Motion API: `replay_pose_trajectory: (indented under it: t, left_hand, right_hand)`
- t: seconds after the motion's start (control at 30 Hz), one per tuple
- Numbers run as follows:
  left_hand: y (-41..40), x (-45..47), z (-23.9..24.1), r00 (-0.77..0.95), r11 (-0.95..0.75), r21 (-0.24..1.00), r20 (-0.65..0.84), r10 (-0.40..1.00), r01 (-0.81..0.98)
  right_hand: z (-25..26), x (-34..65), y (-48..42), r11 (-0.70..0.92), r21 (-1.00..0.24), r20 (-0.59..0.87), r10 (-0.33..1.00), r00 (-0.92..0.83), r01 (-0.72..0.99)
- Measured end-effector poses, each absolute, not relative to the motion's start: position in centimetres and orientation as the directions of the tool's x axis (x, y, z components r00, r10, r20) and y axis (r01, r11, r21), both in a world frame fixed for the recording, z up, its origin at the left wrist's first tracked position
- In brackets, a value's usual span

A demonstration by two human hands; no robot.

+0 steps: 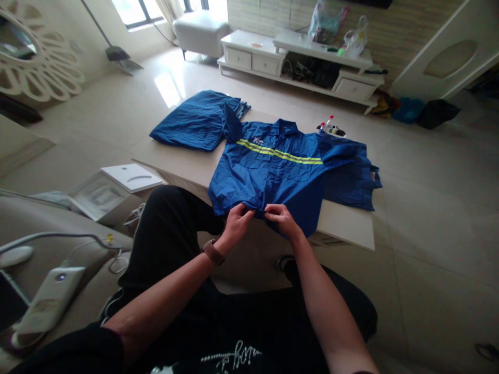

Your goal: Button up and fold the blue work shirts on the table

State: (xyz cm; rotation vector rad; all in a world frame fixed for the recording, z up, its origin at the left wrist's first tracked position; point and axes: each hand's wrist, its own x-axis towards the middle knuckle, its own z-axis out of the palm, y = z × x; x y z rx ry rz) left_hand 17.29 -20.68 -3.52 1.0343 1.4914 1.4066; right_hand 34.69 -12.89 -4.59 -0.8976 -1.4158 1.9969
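Note:
A blue work jacket [273, 171] with a yellow reflective stripe lies front up on the low table [187, 163], its collar pointing away from me. My left hand [237, 221] pinches the bottom hem at the front opening, fingers closed on the cloth. My right hand [281, 217] grips the same hem just to the right, also closed. Both hands meet at the table's near edge. A brown watch sits on my left wrist.
Blue folded garments [197, 122] lie at the table's far left, and another blue piece [356, 179] sits under the jacket's right sleeve. Small bottles [330, 127] stand at the far edge. A white box [130, 177] sits left of the table, a white TV cabinet [300, 65] beyond.

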Motion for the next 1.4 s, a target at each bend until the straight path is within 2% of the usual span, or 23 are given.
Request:
replay_pose_trajectory:
  t: [0.13,0.37,0.5,0.63,0.77,0.93,1.03,1.13,1.4]
  left_hand:
    - [-21.3,17.6,-2.6,-0.309,0.05,0.996,-0.023,0.951,0.079]
    - [-21.0,17.5,-3.4,-0.221,0.263,0.951,-0.296,0.929,-0.164]
    - [-21.1,17.7,-4.1,-0.234,0.299,0.904,-0.376,0.897,-0.304]
    - [-21.0,18.1,-4.7,-0.252,0.293,0.858,-0.422,0.871,-0.422]
    - [-21.0,17.8,-4.9,-0.273,0.221,0.912,-0.323,0.906,-0.344]
    - [-21.3,17.1,-4.6,-0.259,0.193,0.976,-0.214,0.942,-0.103]
    - [-21.4,17.2,-4.5,-0.206,0.257,0.948,-0.293,0.934,-0.187]
    - [-21.6,17.5,-4.5,-0.151,0.313,0.915,-0.357,0.922,-0.254]
    - [-22.1,17.9,-4.9,-0.18,0.325,0.923,-0.362,0.915,-0.203]
  right_hand:
    - [-4.9,34.8,-12.9,-0.407,-0.91,-0.237,0.673,-0.701,-0.084]
    - [-4.9,34.6,-12.9,-0.373,-0.927,-0.249,0.681,-0.688,-0.034]
    - [-4.6,34.5,-13.0,-0.299,-0.954,-0.216,0.673,-0.707,0.007]
    - [-3.7,34.3,-13.3,-0.134,-0.986,-0.162,0.634,-0.756,0.098]
    - [-3.0,34.5,-13.4,-0.017,-0.99,-0.118,0.628,-0.769,0.138]
    - [-3.3,34.5,-13.3,-0.153,-0.984,-0.173,0.732,-0.659,0.089]
    - [-3.9,33.9,-13.4,-0.189,-0.98,-0.189,0.805,-0.562,0.058]
    - [-4.3,33.4,-13.5,-0.177,-0.982,-0.182,0.813,-0.553,0.062]
    - [-5.7,32.5,-14.0,-0.174,-0.982,-0.19,0.877,-0.442,0.075]
